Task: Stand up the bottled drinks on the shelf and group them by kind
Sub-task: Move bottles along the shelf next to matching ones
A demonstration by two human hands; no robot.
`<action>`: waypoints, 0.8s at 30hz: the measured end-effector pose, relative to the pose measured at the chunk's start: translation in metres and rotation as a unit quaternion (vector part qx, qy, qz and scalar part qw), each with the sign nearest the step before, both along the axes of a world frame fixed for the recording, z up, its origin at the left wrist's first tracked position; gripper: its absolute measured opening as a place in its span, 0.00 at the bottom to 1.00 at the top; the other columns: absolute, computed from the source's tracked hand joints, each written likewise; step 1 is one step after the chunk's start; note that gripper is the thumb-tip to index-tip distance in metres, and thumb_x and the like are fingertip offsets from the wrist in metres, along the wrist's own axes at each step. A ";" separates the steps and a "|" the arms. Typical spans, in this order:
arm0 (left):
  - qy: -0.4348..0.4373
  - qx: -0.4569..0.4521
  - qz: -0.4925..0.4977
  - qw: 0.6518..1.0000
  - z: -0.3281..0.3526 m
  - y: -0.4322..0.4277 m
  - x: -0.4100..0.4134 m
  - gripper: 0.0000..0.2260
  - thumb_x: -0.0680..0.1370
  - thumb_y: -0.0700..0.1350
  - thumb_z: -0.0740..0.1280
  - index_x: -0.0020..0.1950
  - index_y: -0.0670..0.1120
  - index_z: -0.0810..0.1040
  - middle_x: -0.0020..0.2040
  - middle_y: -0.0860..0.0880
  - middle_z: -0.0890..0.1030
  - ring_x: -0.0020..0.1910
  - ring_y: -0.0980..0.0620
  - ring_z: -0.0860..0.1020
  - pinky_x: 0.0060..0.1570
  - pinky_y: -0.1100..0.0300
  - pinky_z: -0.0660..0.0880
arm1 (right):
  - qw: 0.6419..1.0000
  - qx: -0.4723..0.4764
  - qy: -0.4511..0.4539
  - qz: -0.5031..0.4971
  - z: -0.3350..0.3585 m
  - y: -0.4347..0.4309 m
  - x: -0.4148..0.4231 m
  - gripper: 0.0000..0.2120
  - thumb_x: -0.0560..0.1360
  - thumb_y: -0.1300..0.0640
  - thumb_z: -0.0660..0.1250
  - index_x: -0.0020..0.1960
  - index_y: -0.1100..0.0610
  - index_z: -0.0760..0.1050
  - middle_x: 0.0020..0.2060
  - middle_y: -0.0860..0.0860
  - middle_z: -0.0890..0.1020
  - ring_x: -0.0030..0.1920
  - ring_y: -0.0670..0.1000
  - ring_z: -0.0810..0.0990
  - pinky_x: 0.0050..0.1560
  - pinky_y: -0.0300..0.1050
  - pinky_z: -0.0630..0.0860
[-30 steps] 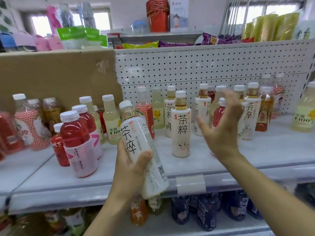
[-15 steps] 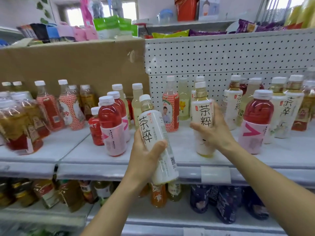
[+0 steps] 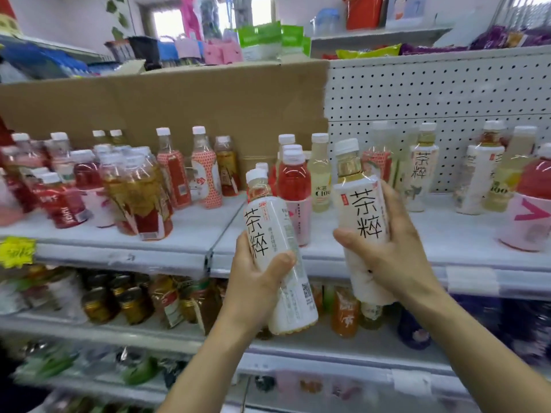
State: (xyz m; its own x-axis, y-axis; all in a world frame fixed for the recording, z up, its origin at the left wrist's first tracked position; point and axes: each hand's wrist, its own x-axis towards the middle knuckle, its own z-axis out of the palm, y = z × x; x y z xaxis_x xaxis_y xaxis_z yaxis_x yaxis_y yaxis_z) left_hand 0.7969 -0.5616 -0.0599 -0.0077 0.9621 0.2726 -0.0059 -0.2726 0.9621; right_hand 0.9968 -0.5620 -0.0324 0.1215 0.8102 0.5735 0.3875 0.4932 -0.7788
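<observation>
Now lifted off the shelf (image 3: 179, 251), right bottle (image 3: 362, 210) is wrapped by your right hand (image 3: 396, 257), left bottle (image 3: 277, 234) by your left hand (image 3: 256, 281); likely heavy, slick: grip mid-label.

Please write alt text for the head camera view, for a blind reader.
The left hand grips one white-labelled tea bottle and the right hand grips a second tea bottle, in front of a shop shelf. Red, amber and pale yellow drinks stand mixed on it.

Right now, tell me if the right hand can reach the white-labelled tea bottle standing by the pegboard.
Probably not: the right hand grips another white-labelled tea bottle, though nothing seems to block the standing bottle.
</observation>
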 end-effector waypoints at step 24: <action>0.019 -0.004 0.114 0.993 -0.010 -0.005 -0.393 0.29 0.66 0.55 0.72 0.66 0.60 0.68 0.51 0.58 0.83 0.48 0.58 0.83 0.40 0.61 0.81 | 0.984 -0.039 0.062 0.162 -0.008 0.032 -0.400 0.35 0.65 0.46 0.76 0.65 0.27 0.63 0.50 0.33 0.79 0.49 0.36 0.80 0.38 0.34 0.79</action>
State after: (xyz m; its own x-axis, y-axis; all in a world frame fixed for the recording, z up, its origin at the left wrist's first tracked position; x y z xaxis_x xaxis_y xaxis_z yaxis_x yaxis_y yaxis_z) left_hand 0.4041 -0.5668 -0.0702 -0.2159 0.9385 0.2695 0.0920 -0.2553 0.9625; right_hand 0.5971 -0.5298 -0.0407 -0.0858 0.8588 0.5051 0.1192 0.5122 -0.8506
